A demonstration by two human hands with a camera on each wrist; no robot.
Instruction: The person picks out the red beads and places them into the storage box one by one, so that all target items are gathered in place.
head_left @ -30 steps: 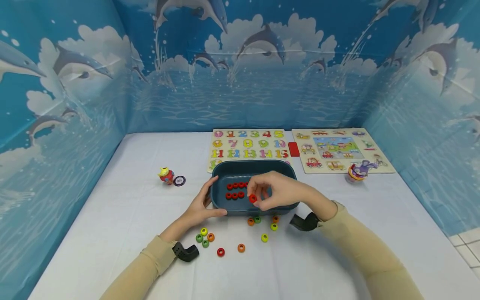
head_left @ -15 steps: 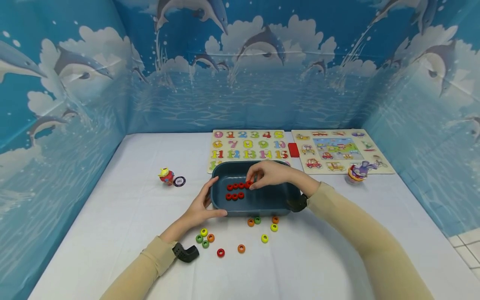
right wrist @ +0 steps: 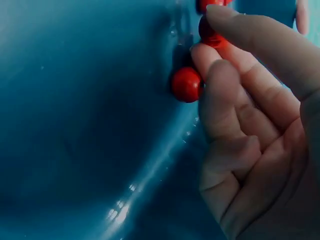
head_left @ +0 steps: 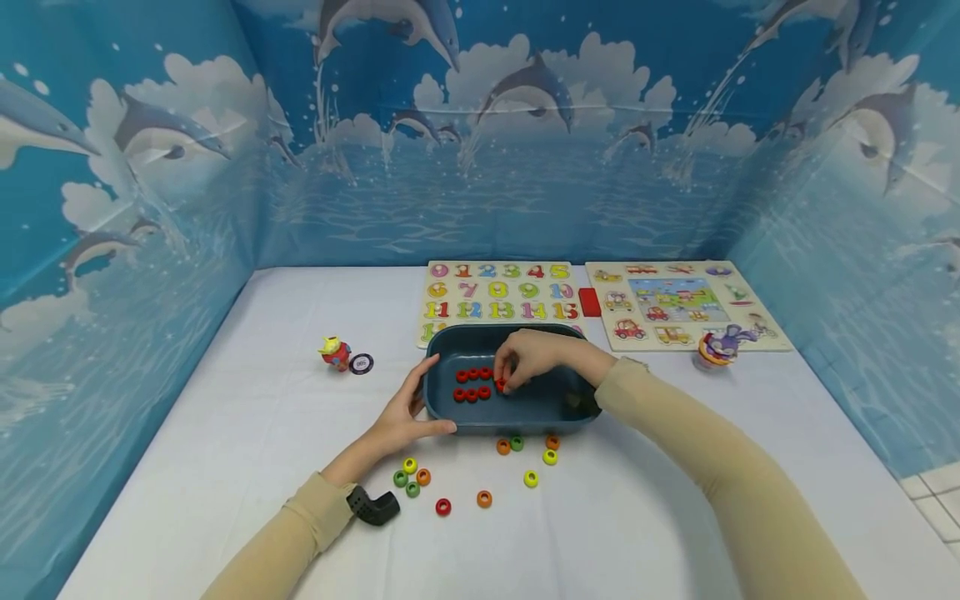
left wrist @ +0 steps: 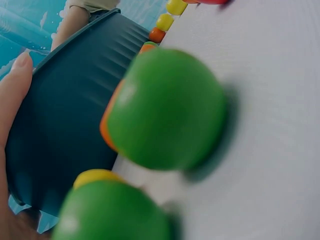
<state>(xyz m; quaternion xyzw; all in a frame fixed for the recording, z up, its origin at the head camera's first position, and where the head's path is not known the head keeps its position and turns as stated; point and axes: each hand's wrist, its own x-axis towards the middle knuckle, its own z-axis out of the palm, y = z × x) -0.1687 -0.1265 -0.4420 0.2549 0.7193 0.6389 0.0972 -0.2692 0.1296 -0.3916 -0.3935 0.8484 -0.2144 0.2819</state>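
Note:
A dark blue-green tray [head_left: 540,400] stands mid-table with short rows of red beads [head_left: 472,394] on its floor. My left hand [head_left: 397,421] grips the tray's left end, thumb along the front wall and fingers at the left side. Inside the tray, my right hand [head_left: 528,358] pinches a red bead [right wrist: 211,36] between thumb and fingertip, low beside the right ends of the rows. Another red bead [right wrist: 186,85] lies just beside those fingers in the right wrist view. Two green beads [left wrist: 170,110] loom close in the left wrist view.
Loose green, yellow, orange and red beads [head_left: 484,498] lie in front of the tray. Behind it are a number puzzle board [head_left: 498,290], a red block [head_left: 589,302] and a vehicle puzzle board [head_left: 678,300]. Small figures stand left [head_left: 335,354] and right [head_left: 720,346], with a round chip [head_left: 362,363].
My right hand has gone from above the tray's front down into it, reaching the back row and then shifting slightly forward. My left hand keeps its hold on the tray.

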